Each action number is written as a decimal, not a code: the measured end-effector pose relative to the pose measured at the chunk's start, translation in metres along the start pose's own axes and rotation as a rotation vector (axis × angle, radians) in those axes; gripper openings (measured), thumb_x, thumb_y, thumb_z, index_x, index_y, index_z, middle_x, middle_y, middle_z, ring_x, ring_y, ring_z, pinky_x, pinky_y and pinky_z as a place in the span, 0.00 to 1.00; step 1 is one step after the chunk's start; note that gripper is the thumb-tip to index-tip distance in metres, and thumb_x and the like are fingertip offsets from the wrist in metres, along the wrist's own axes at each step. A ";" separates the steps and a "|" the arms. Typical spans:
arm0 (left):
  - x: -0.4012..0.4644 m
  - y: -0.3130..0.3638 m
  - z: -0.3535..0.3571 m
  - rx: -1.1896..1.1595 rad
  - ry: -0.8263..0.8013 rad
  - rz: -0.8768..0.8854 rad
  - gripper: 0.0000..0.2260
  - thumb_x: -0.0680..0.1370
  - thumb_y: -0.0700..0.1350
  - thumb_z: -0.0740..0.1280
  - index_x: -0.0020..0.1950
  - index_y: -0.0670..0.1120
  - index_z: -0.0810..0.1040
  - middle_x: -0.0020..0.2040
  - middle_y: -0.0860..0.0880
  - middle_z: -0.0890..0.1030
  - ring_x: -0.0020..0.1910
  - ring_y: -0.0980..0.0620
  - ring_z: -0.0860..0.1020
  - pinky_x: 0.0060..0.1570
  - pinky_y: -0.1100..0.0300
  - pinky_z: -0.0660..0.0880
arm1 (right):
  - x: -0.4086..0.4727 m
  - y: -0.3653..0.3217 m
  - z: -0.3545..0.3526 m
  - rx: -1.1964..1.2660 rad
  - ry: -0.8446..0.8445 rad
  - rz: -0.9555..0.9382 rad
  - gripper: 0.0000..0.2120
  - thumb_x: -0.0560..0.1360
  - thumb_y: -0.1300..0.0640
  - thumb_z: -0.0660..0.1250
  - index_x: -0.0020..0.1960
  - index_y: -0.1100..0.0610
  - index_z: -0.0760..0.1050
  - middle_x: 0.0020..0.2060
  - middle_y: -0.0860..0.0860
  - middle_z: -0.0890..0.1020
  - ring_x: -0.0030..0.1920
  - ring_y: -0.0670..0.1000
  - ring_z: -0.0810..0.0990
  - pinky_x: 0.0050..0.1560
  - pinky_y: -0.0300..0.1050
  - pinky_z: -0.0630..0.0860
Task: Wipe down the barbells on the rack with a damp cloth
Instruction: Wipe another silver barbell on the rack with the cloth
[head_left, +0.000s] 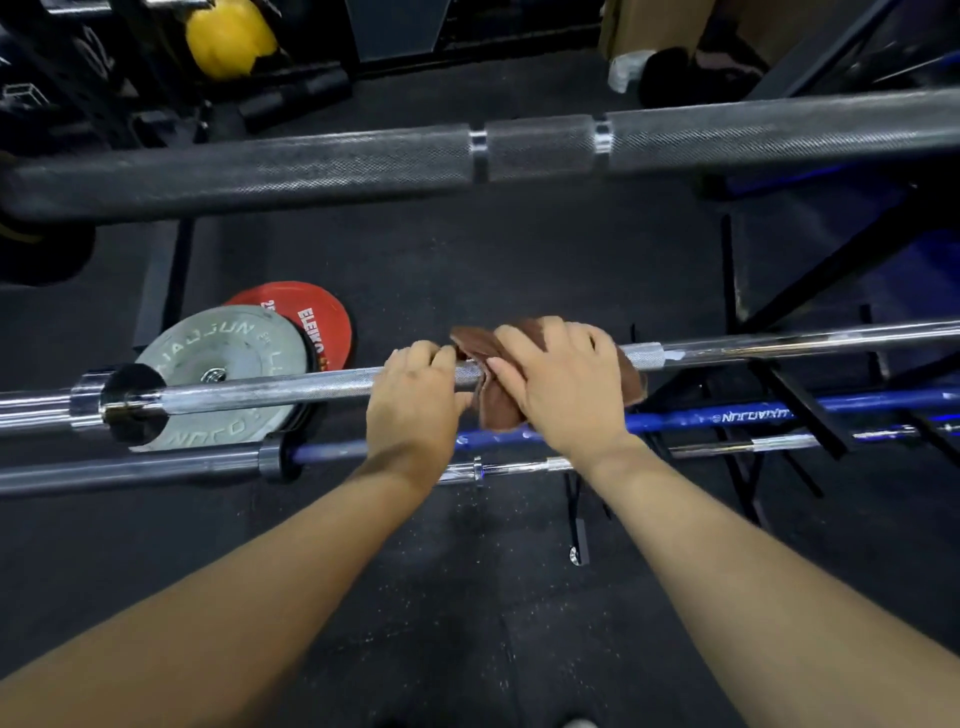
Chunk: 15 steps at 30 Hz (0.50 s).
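Four barbells (270, 387), two weight plates (218, 343), one cloth (498, 410), two hands (415, 395).

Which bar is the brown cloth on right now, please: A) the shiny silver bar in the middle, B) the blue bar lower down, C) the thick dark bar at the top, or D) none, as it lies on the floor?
A: the right hand presses the brown cloth over the silver bar, while the left hand grips that same bar beside it.
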<state>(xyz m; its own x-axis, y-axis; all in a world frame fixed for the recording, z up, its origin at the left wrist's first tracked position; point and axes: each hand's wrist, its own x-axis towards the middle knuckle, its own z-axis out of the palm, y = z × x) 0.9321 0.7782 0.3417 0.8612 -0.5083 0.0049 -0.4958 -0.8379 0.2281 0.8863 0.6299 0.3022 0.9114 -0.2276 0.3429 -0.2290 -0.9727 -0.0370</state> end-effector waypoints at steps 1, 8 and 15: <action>0.003 0.005 0.000 -0.026 -0.001 0.016 0.18 0.76 0.49 0.67 0.63 0.44 0.74 0.60 0.46 0.74 0.58 0.45 0.70 0.61 0.53 0.66 | -0.004 0.015 0.000 -0.009 0.011 0.017 0.16 0.78 0.41 0.55 0.56 0.47 0.77 0.46 0.55 0.78 0.45 0.59 0.77 0.55 0.54 0.70; 0.023 0.019 -0.004 -0.041 -0.181 -0.005 0.13 0.79 0.49 0.64 0.61 0.48 0.77 0.56 0.47 0.74 0.58 0.48 0.70 0.52 0.53 0.70 | -0.020 0.042 -0.007 0.092 0.069 0.368 0.18 0.77 0.44 0.55 0.57 0.51 0.77 0.56 0.58 0.77 0.59 0.61 0.74 0.68 0.60 0.59; 0.015 0.016 -0.007 0.000 -0.114 -0.020 0.10 0.78 0.48 0.64 0.51 0.42 0.79 0.52 0.45 0.75 0.54 0.46 0.72 0.47 0.51 0.70 | -0.018 -0.011 -0.007 0.218 0.008 0.118 0.17 0.78 0.45 0.55 0.60 0.47 0.76 0.59 0.57 0.76 0.62 0.59 0.73 0.68 0.54 0.55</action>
<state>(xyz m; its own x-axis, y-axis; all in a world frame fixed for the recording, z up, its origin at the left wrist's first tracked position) 0.9379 0.7587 0.3518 0.8524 -0.5111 -0.1106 -0.4790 -0.8480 0.2269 0.8700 0.6450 0.3030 0.8798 -0.3405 0.3316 -0.2536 -0.9264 -0.2783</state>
